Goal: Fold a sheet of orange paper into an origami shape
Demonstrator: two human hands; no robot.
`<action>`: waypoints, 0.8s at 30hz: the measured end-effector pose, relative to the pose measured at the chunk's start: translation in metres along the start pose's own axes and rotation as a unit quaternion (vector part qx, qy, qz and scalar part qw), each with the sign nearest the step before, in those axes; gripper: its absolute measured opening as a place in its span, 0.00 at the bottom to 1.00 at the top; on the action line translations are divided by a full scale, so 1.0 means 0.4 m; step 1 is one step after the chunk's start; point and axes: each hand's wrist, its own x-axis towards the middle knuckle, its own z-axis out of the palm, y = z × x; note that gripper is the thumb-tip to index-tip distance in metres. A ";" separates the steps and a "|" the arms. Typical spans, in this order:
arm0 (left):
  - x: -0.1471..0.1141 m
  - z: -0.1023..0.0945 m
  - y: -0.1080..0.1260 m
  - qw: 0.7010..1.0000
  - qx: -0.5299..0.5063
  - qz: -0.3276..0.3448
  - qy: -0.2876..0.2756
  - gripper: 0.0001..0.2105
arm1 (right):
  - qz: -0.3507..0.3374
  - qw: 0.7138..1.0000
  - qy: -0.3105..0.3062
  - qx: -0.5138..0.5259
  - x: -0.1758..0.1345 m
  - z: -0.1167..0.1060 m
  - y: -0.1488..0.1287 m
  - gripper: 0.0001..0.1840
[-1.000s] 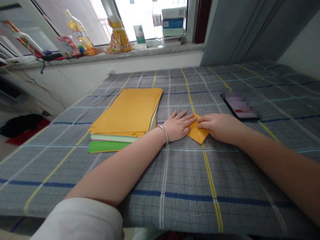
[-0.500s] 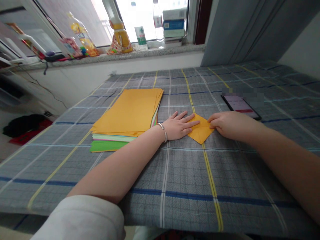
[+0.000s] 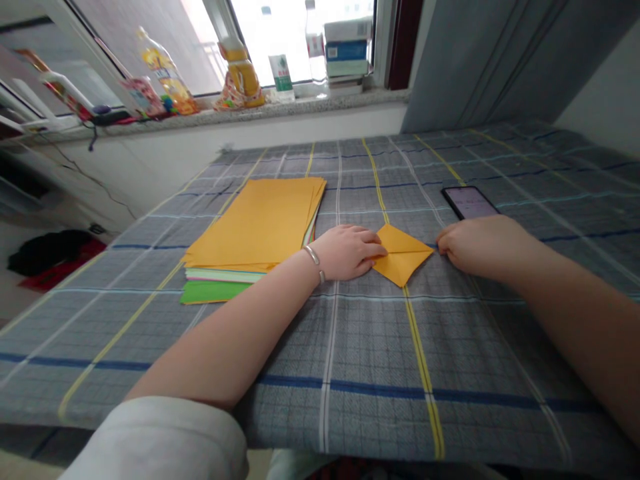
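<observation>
A folded yellow-orange paper, roughly diamond-shaped with a crease line across its middle, lies flat on the checked cloth. At its left corner is my left hand, wearing a silver bangle; its fingers are drawn together and closed on that corner, which they hide. Just off the paper's right tip rests my right hand, fingers curled in and apart from the paper, with nothing visible in them. Left of the paper sits a stack of paper sheets, orange on top with white and green sheets beneath; my left forearm crosses its near right corner.
A phone lies behind my right hand, which partly covers it. The grey checked cloth covers the surface. Beyond it, a windowsill holds bottles, a small carton and stacked boxes. A grey curtain hangs at the right.
My left hand has drawn back leftward, its spread fingers now curled together at the paper's left corner. My right hand has let go of the right corner and moved slightly right. The phone screen looks different.
</observation>
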 end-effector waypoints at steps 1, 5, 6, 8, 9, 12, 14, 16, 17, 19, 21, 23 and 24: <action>0.002 0.005 0.003 1.000 0.004 0.000 0.006 0.18 | 0.016 0.998 -0.045 -0.041 -0.003 -0.005 -0.003 0.15; 0.008 0.024 0.007 1.000 0.005 0.002 0.023 0.18 | -0.047 0.995 0.087 0.007 -0.001 0.012 -0.024 0.19; 0.008 0.026 0.007 1.000 0.001 -0.001 0.021 0.18 | -0.100 0.989 0.102 0.041 0.002 0.025 -0.033 0.21; 0.007 0.026 0.007 1.000 -0.003 -0.008 0.020 0.19 | -0.155 0.980 0.105 0.069 0.008 0.053 -0.050 0.23; 0.006 0.025 0.008 1.000 -0.004 -0.010 0.019 0.19 | -0.160 0.979 0.104 0.070 0.011 0.064 -0.057 0.23; 0.007 0.017 0.013 1.000 0.003 -0.014 0.011 0.19 | -0.165 0.980 0.094 0.057 0.017 0.073 -0.071 0.21; 0.010 0.007 0.018 1.000 0.012 -0.021 0.001 0.18 | -0.173 0.980 0.086 0.047 0.019 0.065 -0.072 0.21; 0.011 -0.006 0.023 0.999 0.022 -0.030 -0.007 0.18 | -0.179 0.980 0.073 0.041 0.019 0.055 -0.071 0.20; 0.011 -0.015 0.025 0.999 0.026 -0.033 -0.010 0.18 | -0.180 0.981 0.065 0.040 0.019 0.051 -0.070 0.20; 0.007 -0.034 0.025 0.999 0.038 -0.034 -0.018 0.17 | -0.178 0.982 0.049 0.041 0.018 0.045 -0.068 0.19; -0.001 -0.052 0.019 0.997 0.062 -0.033 -0.027 0.15 | -0.171 0.984 0.034 0.045 0.017 0.039 -0.067 0.19; -0.011 -0.067 0.008 0.995 0.077 -0.037 -0.042 0.14 | -0.162 0.985 0.014 0.049 0.017 0.034 -0.066 0.20; -0.017 -0.072 0.002 0.995 0.075 -0.041 -0.051 0.13 | -0.157 0.986 0.005 0.051 0.017 0.032 -0.064 0.20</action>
